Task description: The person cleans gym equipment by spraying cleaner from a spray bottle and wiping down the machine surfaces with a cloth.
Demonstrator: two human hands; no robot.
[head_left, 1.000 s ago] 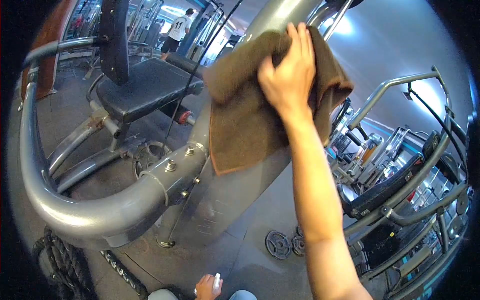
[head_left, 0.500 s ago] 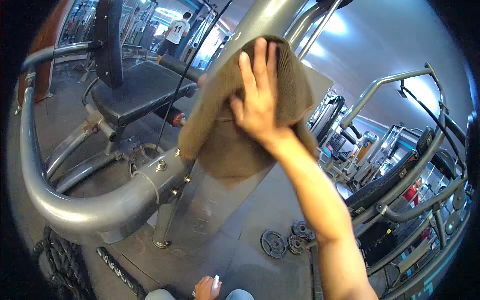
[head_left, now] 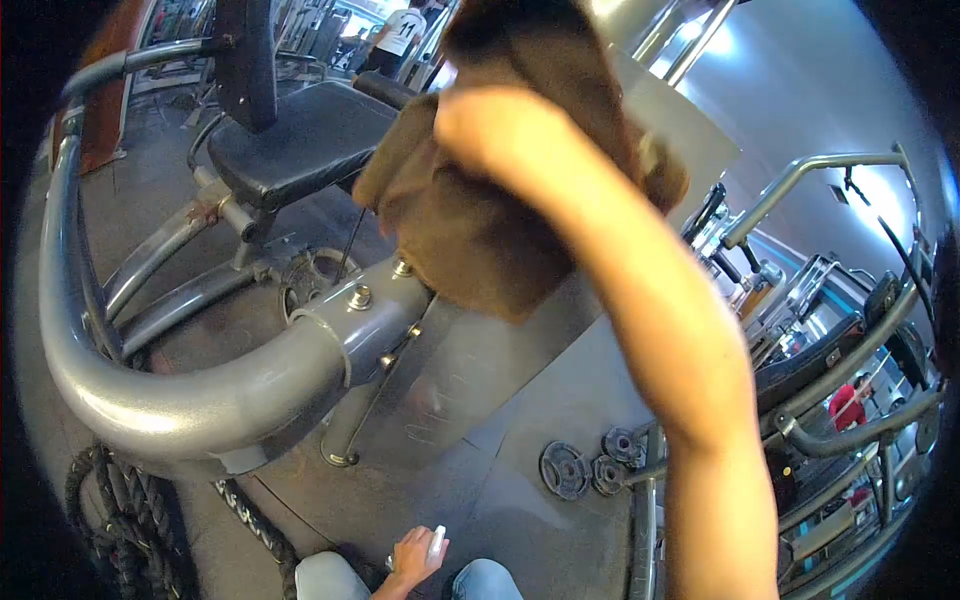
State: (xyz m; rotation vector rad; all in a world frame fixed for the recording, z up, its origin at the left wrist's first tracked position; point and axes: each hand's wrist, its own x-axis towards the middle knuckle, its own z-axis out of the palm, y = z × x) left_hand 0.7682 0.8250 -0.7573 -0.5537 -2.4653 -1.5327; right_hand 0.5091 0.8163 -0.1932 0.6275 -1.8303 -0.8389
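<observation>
A brown cloth [head_left: 490, 250] lies draped over the grey metal frame of a gym machine. My right hand [head_left: 495, 125] presses into it with the fingers curled; the hand is blurred and the fingertips are hidden in the folds. Low in the view, between my knees, my left hand [head_left: 412, 555] is closed around a small white object [head_left: 436, 541]. Only the white end sticks out of the fist, so its kind does not show. Beside the cloth, the thick grey tube [head_left: 200, 405] bends away to the left, with bolts [head_left: 360, 296] at its joint.
A black padded seat [head_left: 300, 140] stands behind the tube. Weight plates [head_left: 566, 470] are at the machine's base on the right. A black battle rope [head_left: 125, 520] lies at lower left. Farther back are a person in a white shirt [head_left: 400, 32] and another in red [head_left: 848, 405].
My right hand has gone from lying spread on the cloth to curled fingers, shifting left. The cloth has bunched and its folds have moved. The view has shifted slightly; my left hand keeps its grip.
</observation>
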